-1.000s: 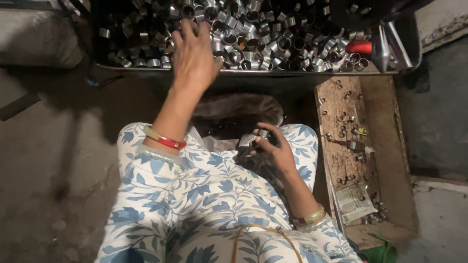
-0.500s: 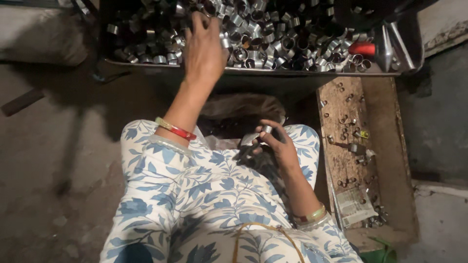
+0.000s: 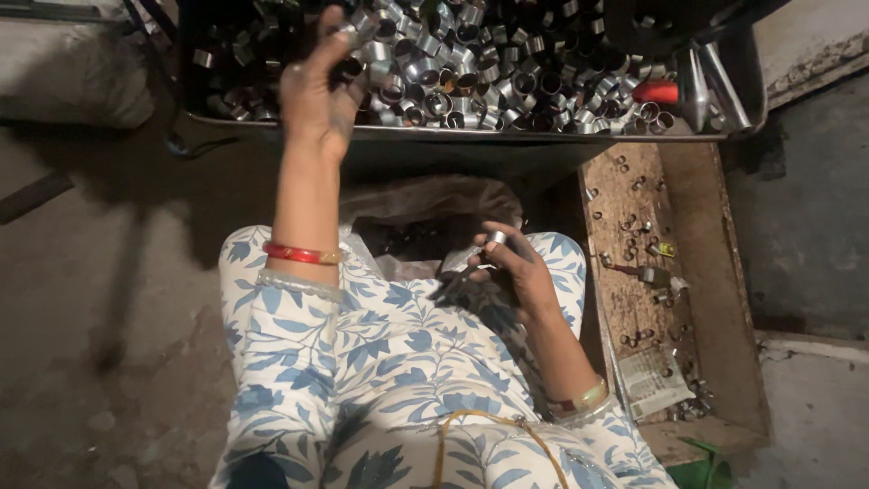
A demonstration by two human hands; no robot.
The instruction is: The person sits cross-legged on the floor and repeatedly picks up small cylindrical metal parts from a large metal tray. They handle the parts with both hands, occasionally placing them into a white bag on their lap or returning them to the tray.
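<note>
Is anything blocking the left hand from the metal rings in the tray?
Nothing visible does. The left hand is raised right over the heap of metal rings in the tray, fingers already among them. The right hand holds one ring over the lap.

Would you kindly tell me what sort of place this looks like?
Probably a small metal-parts workshop: a dark tray heaped with short shiny metal rings, a worn wooden board strewn with more, and a bare concrete floor.

At three o'clock I see a wooden board strewn with small fittings; a grey sack lies at ten o'clock.
</note>
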